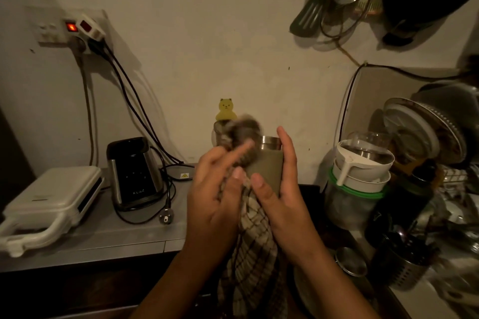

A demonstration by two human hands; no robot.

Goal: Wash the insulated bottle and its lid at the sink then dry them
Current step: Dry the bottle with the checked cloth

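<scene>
The insulated bottle (268, 166) is olive with a bare steel rim, held upright at chest height in the middle of the view. My right hand (281, 189) grips its right side, thumb across the front. A checked cloth (252, 241) hangs down between my arms, and its bunched top end is blurred at the bottle's mouth. My left hand (217, 189) holds that cloth against the bottle's left side, forefinger stretched toward the rim. The lid is not clearly in view.
A grey counter (103, 230) on the left carries a white sandwich maker (49, 204), a black kettle base (134, 173) and loose cords. Stacked bowls (363, 166), plates and a utensil holder (404, 264) crowd the right. Pans hang at the upper right.
</scene>
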